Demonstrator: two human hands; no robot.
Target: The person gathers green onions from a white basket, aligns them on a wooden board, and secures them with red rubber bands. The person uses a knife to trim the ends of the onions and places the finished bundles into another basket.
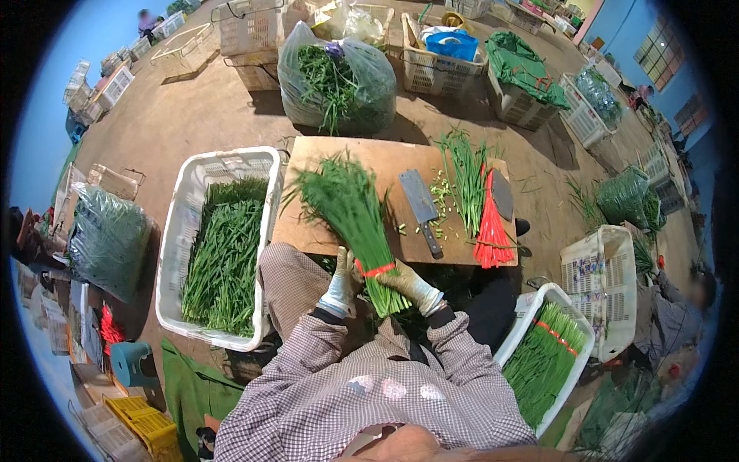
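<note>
A thick bundle of green garlic chives (pixel 352 213) slants over the near edge of a wooden board (pixel 323 147), its leafy tips pointing away and its cut stems towards my lap. Around the lower stems runs a red band (pixel 376 269). My right hand (pixel 411 287), in a soiled work glove, grips the stems just below the band. On the other side my gloved left hand (pixel 342 284) holds the bundle near the band, its fingers partly hidden behind the stems. A cleaver (pixel 419 199) lies on the board, its handle towards me. Stem trimmings (pixel 441 196) are scattered beside it.
Loose chives (pixel 465 185) and red ties (pixel 492 242) lie at the board's right. A white crate (pixel 167 271) of chives stands left; another crate (pixel 586 352) at right holds banded chives. Beyond the board sits a filled plastic bag (pixel 375 86). Another person (pixel 664 306) is at far right.
</note>
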